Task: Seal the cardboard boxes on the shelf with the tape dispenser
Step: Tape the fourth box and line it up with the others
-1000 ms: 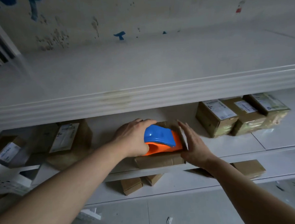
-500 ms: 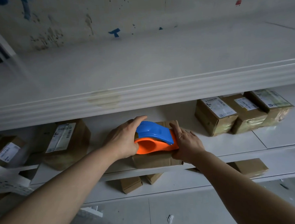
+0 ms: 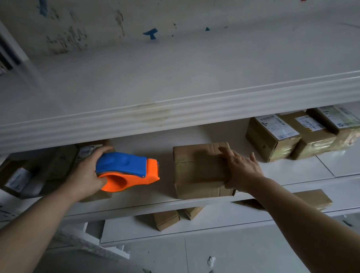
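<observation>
Left hand [image 3: 85, 177] grips the tape dispenser [image 3: 127, 169] by its rear end, with the fingers curled over the blue top and the thumb at the orange underside. Right hand [image 3: 241, 169] lies on the plain box [image 3: 197, 168], fingers straight and spread across the top at its right edge. The heel of the hand sits at the front right corner. That hand is slightly blurred, so thumb contact is unclear.

Head view, all places taken from the plain box:
- The box sits at the front edge of the shelf [image 3: 300, 172], a flap seam running across its top. I cannot tell if tape is on it.
- The dispenser is to the left of the box, apart from it, nose pointing toward it.
- Three labelled boxes [image 3: 272, 136] stand to the right and further back, side by side.
- More dim boxes [image 3: 18, 178] sit to the far left, past the dispenser hand.
- Small boxes [image 3: 166, 219] lie below on the next level down.

Handling (judgement):
- The box looks light. Its cardboard is creased and soft at the corners, so it is likely to slide or dent under the dispenser's pull.
- Hold it flat from above, or brace the far side, keeping clear of the seam.
- The dispenser is rigid plastic and best held round the body. Its cutter end is probably sharp, so keep fingers off the nose.
</observation>
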